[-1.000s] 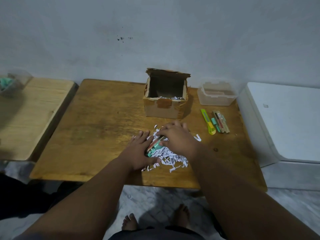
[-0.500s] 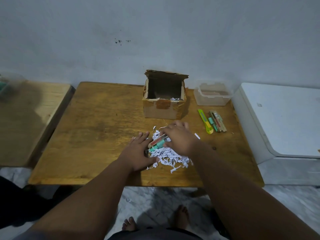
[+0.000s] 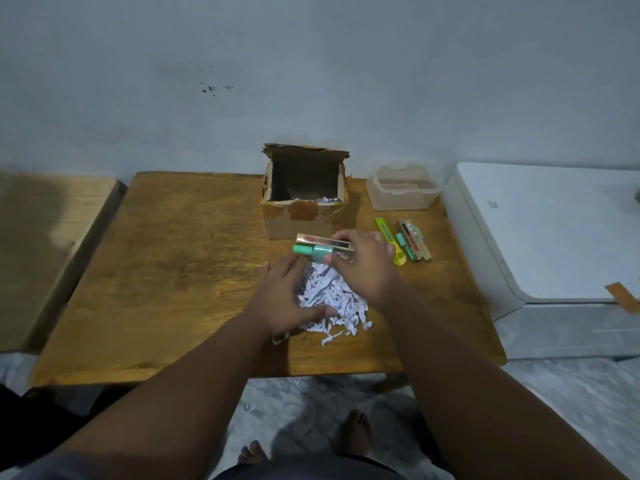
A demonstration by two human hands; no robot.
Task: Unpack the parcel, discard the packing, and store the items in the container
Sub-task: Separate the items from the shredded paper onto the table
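Mid-unpack: parcel box [image 3: 298, 216] open and mostly empty, nothing stored yet as far as I can tell.

Shredded paper [image 3: 332, 299] piled on the surface [image 3: 173, 271], not discarded; container [image 3: 401, 188] at back right. Some items [image 3: 412, 240] lie beside it. My right hand [image 3: 367, 268] has fingers [image 3: 346, 237] clamped on a small pack [image 3: 322, 249] above the paper; left hand [image 3: 287, 296] fingers spread flat on the shreds.

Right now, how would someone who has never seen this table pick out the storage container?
Start at the open cardboard box by the wall on the wooden table. Just right of it, at the table's far corner, sits the clear plastic container. Unlike the box, it is see-through and low.
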